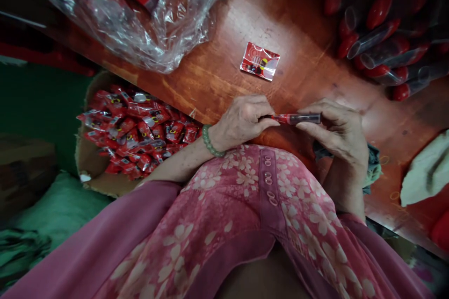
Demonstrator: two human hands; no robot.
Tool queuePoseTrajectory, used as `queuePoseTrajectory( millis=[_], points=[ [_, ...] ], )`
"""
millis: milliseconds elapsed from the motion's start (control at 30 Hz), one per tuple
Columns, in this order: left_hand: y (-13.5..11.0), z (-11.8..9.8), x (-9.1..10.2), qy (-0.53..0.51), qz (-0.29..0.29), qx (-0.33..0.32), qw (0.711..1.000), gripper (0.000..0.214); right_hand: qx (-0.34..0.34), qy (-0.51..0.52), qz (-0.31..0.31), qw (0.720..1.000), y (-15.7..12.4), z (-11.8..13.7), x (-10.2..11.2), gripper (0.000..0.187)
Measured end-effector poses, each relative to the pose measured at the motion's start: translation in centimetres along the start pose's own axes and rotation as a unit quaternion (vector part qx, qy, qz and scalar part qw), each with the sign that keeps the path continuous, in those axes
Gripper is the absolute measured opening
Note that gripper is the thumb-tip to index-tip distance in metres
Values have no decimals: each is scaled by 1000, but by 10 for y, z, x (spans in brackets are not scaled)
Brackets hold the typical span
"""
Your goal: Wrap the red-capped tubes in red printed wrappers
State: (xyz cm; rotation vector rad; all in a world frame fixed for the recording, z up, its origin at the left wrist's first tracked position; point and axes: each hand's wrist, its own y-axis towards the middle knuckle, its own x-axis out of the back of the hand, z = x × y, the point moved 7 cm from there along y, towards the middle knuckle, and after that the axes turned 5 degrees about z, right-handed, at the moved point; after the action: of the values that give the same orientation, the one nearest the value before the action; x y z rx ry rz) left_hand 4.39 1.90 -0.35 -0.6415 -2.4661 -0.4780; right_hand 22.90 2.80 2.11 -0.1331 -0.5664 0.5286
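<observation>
Between my two hands, a clear plastic tube with a red end [303, 118] lies level, just in front of my body. My left hand [243, 119] is closed in a pinch at its red end, with a green bead bracelet on that wrist. The clear end sits between the thumb and fingers of my right hand [338, 131]. What is inside the tube is too dark to make out. Beyond my hands, a flat red printed packet [260, 61] in shiny wrap rests on the wooden table [217, 74].
A large clear plastic bag [168, 32] holding red printed packets is at the back left. Many red wrapped packets fill a cardboard box [112, 187] below the table's left edge. Clear tubes with red ends [386, 51] lie piled at the far right, and a pale cloth [426, 168] is nearer.
</observation>
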Motion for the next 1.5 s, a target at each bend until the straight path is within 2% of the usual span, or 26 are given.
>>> queuePoseTrajectory(
  millis=[167, 233, 367, 500, 667, 867, 933, 1000, 1067, 1133, 1233, 1300, 1400, 1500],
  points=[
    [0, 2, 3, -63, 6, 22, 998, 39, -20, 69, -24, 997, 3, -10, -5, 21],
    [0, 4, 2, -100, 27, 48, 993, 38, -37, 107, -36, 993, 3, -14, -10, 20],
    [1, 14, -6, -204, 96, 138, 964, 33, -69, 206, -56, 974, 5, -20, -22, 17],
    [5, 21, -4, -271, 105, 174, 941, 33, -83, 284, -77, 952, 7, -31, -32, 22],
    [7, 28, 1, -287, 112, 198, 931, 36, -84, 325, -118, 934, 7, -37, -41, 25],
    [8, 33, -5, -289, 138, 211, 924, 55, -64, 335, -140, 930, 13, -35, -48, 26],
    [9, 34, -1, -290, 121, 200, 928, 56, -59, 362, -143, 919, 14, -37, -50, 28],
    [7, 37, 9, -292, 67, 192, 934, 55, -55, 395, -147, 905, 16, -39, -53, 30],
    [1, 42, 17, -319, 13, 195, 927, 58, -52, 425, -150, 891, 18, -39, -55, 33],
    [-8, 45, 15, -372, -5, 205, 905, 64, -52, 447, -150, 881, 20, -38, -57, 37],
    [-18, 40, -2, -459, 5, 218, 861, 77, -60, 470, -140, 869, 26, -36, -62, 43],
    [-19, 33, -14, -520, -15, 223, 824, 82, -63, 486, -133, 862, 29, -34, -66, 45],
    [-14, 26, -25, -590, -68, 236, 769, 66, -54, 499, -122, 856, 33, -30, -72, 45],
    [-9, 26, -25, -607, -135, 267, 736, 45, -38, 495, -107, 861, 34, -25, -74, 45]
  ],
)
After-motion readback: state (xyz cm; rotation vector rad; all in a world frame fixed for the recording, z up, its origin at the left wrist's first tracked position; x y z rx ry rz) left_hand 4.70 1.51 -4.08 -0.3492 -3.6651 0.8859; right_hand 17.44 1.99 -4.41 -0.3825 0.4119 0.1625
